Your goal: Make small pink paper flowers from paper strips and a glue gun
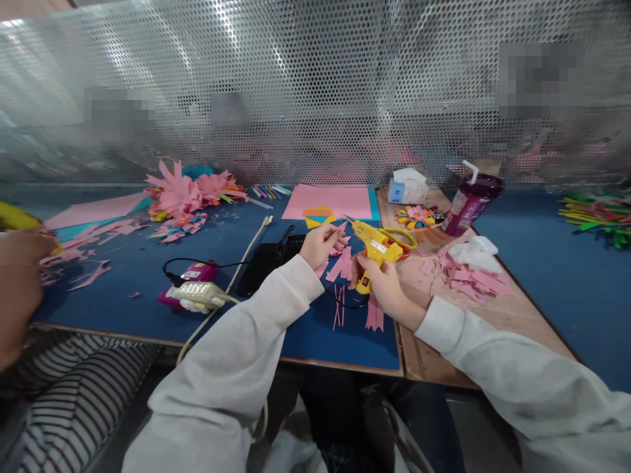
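Observation:
My right hand [387, 282] is wrapped round the handle of a yellow glue gun [374, 244], whose nozzle points up and left. Close to that nozzle, my left hand [319, 246] pinches a small pink paper strip [341, 228]. Below both hands, cut pink paper pieces [340, 265] and two thin strips [339, 307] lie on the blue mat. A fringed pink piece [374, 315] sits under my right wrist. Yellow-handled scissors [401, 238] lie just behind the glue gun, partly hidden by it.
Left stand a power strip [202, 295], its cord, and a black tablet-like device [259, 266]. Pink paper flowers [185, 194] lie farther back. A purple cup with a straw [470, 203], tissue pack [408, 187] and paper scraps [473, 276] are right. A co-worker's hand [22, 263] shows at far left.

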`<action>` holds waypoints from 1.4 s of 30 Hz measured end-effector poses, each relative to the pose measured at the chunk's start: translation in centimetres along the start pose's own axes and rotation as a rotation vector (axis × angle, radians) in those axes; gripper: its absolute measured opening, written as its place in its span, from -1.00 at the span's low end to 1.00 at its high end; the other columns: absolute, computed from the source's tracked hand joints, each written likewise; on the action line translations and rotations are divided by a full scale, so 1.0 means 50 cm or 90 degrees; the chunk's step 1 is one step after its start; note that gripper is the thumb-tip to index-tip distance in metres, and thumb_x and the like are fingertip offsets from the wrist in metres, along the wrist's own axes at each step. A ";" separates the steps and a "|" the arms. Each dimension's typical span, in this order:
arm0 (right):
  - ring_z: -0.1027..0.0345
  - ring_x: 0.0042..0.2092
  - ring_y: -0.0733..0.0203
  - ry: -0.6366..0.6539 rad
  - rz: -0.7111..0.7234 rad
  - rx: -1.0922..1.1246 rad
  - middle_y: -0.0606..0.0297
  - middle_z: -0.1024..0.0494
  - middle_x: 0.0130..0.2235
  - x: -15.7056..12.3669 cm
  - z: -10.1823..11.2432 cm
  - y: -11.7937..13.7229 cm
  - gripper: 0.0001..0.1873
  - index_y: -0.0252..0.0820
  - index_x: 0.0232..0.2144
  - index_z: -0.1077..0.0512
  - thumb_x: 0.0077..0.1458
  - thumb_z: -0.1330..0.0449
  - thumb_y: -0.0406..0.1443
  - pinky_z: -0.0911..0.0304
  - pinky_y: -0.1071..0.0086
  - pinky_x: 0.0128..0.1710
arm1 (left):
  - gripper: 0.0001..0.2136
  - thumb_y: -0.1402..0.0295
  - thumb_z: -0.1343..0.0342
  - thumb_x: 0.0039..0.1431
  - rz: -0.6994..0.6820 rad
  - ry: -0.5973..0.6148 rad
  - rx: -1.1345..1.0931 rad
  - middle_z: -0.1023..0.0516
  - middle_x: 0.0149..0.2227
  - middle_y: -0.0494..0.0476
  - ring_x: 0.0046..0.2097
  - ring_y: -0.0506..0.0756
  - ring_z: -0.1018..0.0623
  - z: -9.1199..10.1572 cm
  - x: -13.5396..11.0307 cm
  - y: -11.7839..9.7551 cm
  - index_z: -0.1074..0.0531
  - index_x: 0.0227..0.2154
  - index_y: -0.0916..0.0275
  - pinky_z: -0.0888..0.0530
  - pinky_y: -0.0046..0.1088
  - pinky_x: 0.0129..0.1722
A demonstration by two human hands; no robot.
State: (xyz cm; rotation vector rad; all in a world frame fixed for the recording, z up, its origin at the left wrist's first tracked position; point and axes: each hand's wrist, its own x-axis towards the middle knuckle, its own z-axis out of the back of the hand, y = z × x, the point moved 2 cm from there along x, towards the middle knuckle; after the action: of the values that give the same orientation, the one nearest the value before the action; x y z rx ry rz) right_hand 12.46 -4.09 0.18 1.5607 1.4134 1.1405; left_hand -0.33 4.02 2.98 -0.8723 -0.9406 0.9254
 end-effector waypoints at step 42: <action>-0.26 -0.69 0.36 0.023 -0.002 0.001 0.47 -0.35 -0.62 -0.002 -0.001 -0.002 -0.81 -0.18 -0.50 -0.28 -0.03 -0.16 -0.19 -0.22 0.46 -0.66 | -0.77 0.21 0.02 0.17 -0.018 -0.008 0.031 -0.57 -0.44 0.13 -0.61 -0.08 -0.41 -0.004 -0.001 0.008 -0.33 -0.43 0.29 -0.41 -0.55 -0.55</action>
State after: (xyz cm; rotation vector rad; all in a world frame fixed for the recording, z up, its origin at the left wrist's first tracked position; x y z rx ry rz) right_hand 12.35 -4.17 0.08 1.5453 1.4406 1.1704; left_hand -0.24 4.06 2.55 -0.8105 -0.9345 0.9270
